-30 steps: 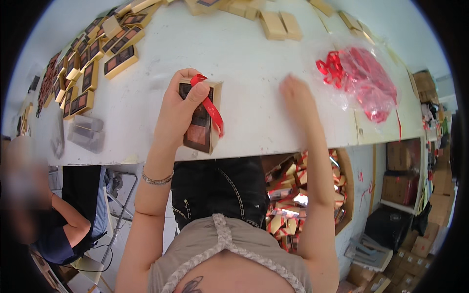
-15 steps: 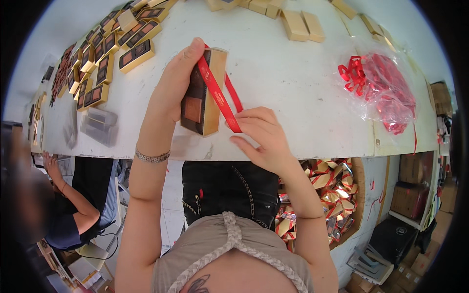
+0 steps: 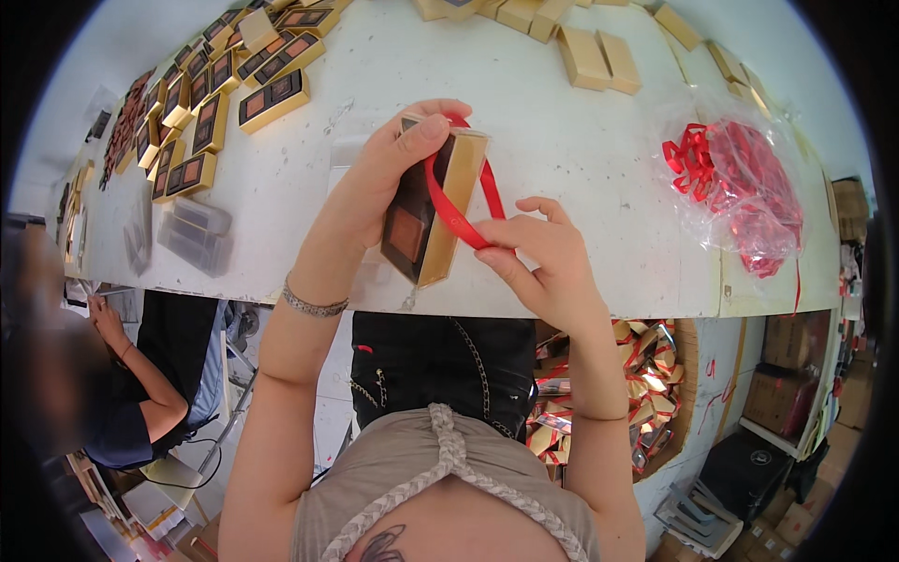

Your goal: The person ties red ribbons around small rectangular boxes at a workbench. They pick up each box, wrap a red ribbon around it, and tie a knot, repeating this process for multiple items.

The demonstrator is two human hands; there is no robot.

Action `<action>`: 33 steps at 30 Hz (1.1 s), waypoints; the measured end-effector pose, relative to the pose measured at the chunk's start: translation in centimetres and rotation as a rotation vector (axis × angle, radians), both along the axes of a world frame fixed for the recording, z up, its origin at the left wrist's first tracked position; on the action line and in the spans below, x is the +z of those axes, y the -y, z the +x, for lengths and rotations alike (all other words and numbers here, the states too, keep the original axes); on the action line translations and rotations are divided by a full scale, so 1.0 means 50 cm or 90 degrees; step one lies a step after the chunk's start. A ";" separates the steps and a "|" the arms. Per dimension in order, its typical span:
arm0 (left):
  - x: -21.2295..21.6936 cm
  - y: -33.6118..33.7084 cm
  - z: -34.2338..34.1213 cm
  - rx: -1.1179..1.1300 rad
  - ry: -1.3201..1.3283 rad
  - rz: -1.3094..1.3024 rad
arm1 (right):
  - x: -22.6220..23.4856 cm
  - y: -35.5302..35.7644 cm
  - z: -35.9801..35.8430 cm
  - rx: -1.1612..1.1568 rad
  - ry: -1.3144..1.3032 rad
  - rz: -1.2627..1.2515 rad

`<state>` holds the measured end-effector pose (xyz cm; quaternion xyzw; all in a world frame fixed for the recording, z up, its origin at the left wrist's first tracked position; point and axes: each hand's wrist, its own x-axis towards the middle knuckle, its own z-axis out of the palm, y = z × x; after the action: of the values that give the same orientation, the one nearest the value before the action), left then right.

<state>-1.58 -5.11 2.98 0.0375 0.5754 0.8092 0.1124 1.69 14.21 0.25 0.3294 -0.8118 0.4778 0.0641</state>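
The left hand [image 3: 375, 187] has tipped the box [image 3: 433, 208] higher off the surface [image 3: 562, 140], gripping it, while the right hand [image 3: 543, 258] (fingers pinched) now draws the red ribbon [image 3: 448, 201] taut around it.

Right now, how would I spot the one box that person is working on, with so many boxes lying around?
Find the long white table; just above its near edge, the left hand holds up a gold box with a dark window. Unlike the boxes lying flat in rows at the table's left, it is raised off the table and has a red ribbon looped over it, pinched by the right hand.
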 end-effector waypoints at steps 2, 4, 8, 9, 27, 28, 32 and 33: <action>0.015 0.002 -0.003 0.037 -0.046 -0.021 | -0.020 0.002 -0.001 0.023 0.159 -0.091; 0.019 0.004 -0.004 0.066 -0.062 -0.033 | -0.071 0.020 -0.003 0.068 0.274 -0.203; 0.026 0.004 -0.006 0.129 0.006 -0.016 | -0.102 0.068 0.003 0.153 0.329 -0.414; 0.030 0.000 -0.006 0.146 0.032 -0.004 | -0.109 0.078 0.006 0.132 0.366 -0.447; 0.005 -0.043 -0.023 0.106 -0.023 0.229 | -0.108 0.047 -0.001 0.145 0.464 -0.689; 0.000 -0.047 -0.030 0.133 -0.029 0.235 | -0.111 0.054 -0.001 0.164 0.466 -0.725; -0.016 -0.065 -0.042 0.285 -0.062 0.237 | -0.099 0.085 0.021 0.157 0.661 -0.870; -0.023 -0.077 -0.044 0.346 -0.082 0.221 | -0.097 0.087 0.021 0.167 0.711 -0.914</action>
<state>-3.79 -1.25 1.84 -0.0476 0.4235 0.8918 -0.1521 2.76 9.85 -4.63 0.0211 -0.1895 0.9604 -0.2032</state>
